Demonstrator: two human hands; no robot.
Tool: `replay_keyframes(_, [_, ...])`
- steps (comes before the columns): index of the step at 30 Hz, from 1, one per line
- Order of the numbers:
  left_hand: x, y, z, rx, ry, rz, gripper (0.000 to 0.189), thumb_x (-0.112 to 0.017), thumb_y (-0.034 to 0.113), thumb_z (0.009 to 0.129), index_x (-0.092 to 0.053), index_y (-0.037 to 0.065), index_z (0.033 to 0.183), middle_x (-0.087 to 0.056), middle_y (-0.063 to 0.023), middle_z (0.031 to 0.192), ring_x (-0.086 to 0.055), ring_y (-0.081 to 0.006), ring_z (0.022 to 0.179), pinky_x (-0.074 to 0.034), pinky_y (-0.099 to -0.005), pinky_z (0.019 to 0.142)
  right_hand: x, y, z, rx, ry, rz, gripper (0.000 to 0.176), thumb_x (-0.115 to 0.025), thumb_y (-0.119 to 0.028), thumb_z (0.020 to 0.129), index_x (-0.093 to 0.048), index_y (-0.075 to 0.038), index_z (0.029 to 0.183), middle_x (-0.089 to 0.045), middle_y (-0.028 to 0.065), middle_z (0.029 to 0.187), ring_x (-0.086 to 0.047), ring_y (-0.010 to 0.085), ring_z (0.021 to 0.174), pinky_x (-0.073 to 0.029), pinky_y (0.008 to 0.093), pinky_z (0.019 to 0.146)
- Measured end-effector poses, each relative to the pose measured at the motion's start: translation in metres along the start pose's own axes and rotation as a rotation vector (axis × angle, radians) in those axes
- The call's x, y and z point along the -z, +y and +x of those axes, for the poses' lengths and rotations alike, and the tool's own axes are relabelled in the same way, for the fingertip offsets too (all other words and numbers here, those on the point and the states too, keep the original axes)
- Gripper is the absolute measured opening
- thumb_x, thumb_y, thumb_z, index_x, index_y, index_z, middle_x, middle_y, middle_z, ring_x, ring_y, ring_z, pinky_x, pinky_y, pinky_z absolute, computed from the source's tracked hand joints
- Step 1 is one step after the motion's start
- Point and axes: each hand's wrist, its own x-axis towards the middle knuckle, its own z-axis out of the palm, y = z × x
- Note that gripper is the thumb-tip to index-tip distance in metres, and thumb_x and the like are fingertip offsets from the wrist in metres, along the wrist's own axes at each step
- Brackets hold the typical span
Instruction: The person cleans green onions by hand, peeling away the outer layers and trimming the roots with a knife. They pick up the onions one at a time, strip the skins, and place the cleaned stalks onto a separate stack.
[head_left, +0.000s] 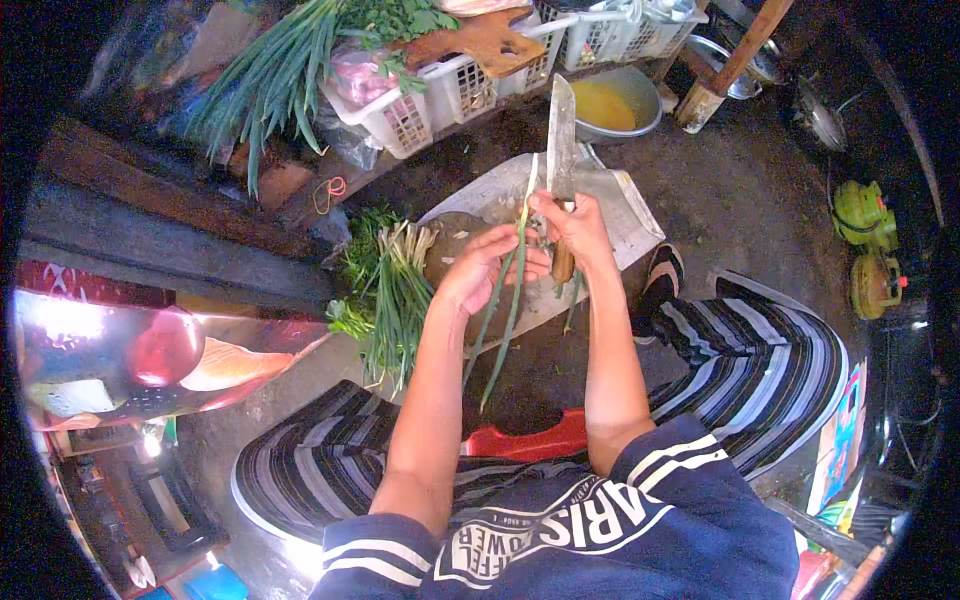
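My right hand (578,232) is wrapped round a large knife, its wide worn blade (562,135) pointing up and away from me and its wooden handle (563,262) showing below the fingers. The thumb of that hand lies against a spring onion (513,300), whose white end rises beside the blade. My left hand (490,265) holds the same stalk lower down, and its long green leaves hang toward me. A bunch of spring onions (402,290) lies to the left on a round board (452,240), with leafy herbs (350,315) beside it. Below my hands is a pale sheet (612,190).
White baskets (470,88) stand along the back with more spring onions (275,85) and a wooden board (478,40) on top. A metal basin (640,115) of yellowish liquid sits behind the knife. A green gas-cylinder-like object (862,215) is at right; a wooden post (735,65) stands back right.
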Motion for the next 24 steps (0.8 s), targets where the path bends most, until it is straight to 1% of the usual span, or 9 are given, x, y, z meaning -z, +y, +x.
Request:
replay_keyframes(7, [0.007,-0.004,0.006,-0.003,-0.023,0.018,0.017,-0.047,0.017,0.093,-0.055,0.003,0.097,-0.064,-0.0135,0.083,-0.064,-0.0228,0.077,-0.052,-0.0326,0.072,0.001,-0.006,-0.003,0.060,0.014,-0.134,0.017,-0.070,-0.022,0.080,-0.066,-0.006,0.084,-0.061,-0.0015,0.065,-0.047,0.0044,0.048,-0.035,0.0218,0.043])
replay_keyframes(10, [0.006,-0.002,0.006,-0.002,0.019,0.000,0.017,-0.051,0.019,0.090,-0.054,0.004,0.098,-0.060,-0.0083,0.074,-0.059,-0.0193,0.063,-0.049,-0.0289,0.061,0.000,-0.002,-0.003,0.088,0.021,-0.187,0.018,-0.067,-0.022,0.082,-0.066,-0.005,0.086,-0.062,-0.0008,0.066,-0.049,0.0051,0.051,-0.037,0.0232,0.045])
replay_keyframes(11, [0.012,-0.004,0.010,0.002,-0.049,-0.055,0.017,-0.051,0.020,0.089,-0.054,0.004,0.095,-0.056,-0.0060,0.069,-0.054,-0.0169,0.057,-0.044,-0.0271,0.056,0.000,0.000,-0.002,0.089,0.019,-0.187,0.018,-0.067,-0.022,0.082,-0.066,-0.005,0.086,-0.062,-0.0008,0.066,-0.049,0.0051,0.051,-0.037,0.0232,0.045])
replay_keyframes(13, [0.018,-0.005,0.011,0.005,-0.119,-0.110,0.017,-0.051,0.020,0.088,-0.053,0.004,0.093,-0.052,-0.0036,0.064,-0.048,-0.0145,0.051,-0.040,-0.0252,0.050,0.001,0.004,0.001,0.361,0.117,-0.354,0.019,-0.064,-0.022,0.085,-0.065,-0.003,0.087,-0.064,0.0007,0.069,-0.052,0.0059,0.055,-0.041,0.0237,0.050])
replay_keyframes(16, [0.019,-0.004,0.005,0.078,-0.258,-0.232,0.018,-0.050,0.022,0.087,-0.052,0.005,0.090,-0.043,-0.0005,0.059,-0.037,-0.0108,0.045,-0.031,-0.0239,0.045,0.010,0.001,0.010,0.424,0.184,-0.243,0.019,-0.060,-0.021,0.087,-0.066,-0.003,0.090,-0.064,0.0023,0.070,-0.055,0.0069,0.058,-0.043,0.0246,0.055])
replay_keyframes(17, [0.018,-0.004,0.004,0.065,-0.266,-0.253,0.020,-0.049,0.024,0.088,-0.052,0.004,0.091,-0.043,-0.0005,0.059,-0.037,-0.0101,0.044,-0.031,-0.0236,0.044,0.011,-0.004,0.009,0.427,0.184,-0.243,0.019,-0.060,-0.021,0.087,-0.066,-0.003,0.090,-0.064,0.0023,0.070,-0.055,0.0069,0.058,-0.043,0.0246,0.055])
replay_keyframes(19, [0.014,-0.003,0.004,0.051,-0.277,-0.277,0.023,-0.047,0.026,0.089,-0.052,0.004,0.091,-0.042,-0.0005,0.059,-0.036,-0.0095,0.044,-0.030,-0.0233,0.044,0.017,-0.016,0.004,0.160,0.114,-0.256,0.019,-0.059,-0.019,0.088,-0.065,-0.004,0.097,-0.063,0.0019,0.068,-0.055,0.0083,0.058,-0.044,0.0259,0.057])
replay_keyframes(23, [0.001,0.004,-0.001,0.022,-0.187,-0.275,0.027,-0.043,0.024,0.092,-0.051,0.005,0.108,-0.042,-0.0015,0.059,-0.034,-0.0094,0.042,-0.028,-0.0221,0.041,0.002,-0.026,-0.006,0.213,0.090,-0.230,0.023,-0.055,-0.020,0.090,-0.062,-0.006,0.106,-0.061,0.0025,0.065,-0.052,0.0099,0.055,-0.044,0.0272,0.056])
replay_keyframes(24, [-0.002,0.005,-0.003,-0.013,-0.161,-0.260,0.027,-0.041,0.022,0.093,-0.049,0.007,0.114,-0.042,-0.0026,0.060,-0.034,-0.0095,0.042,-0.028,-0.0212,0.041,0.001,-0.029,-0.009,0.175,0.048,-0.189,0.027,-0.054,-0.021,0.090,-0.059,-0.008,0.113,-0.056,0.0008,0.062,-0.046,0.0084,0.052,-0.039,0.0254,0.052])
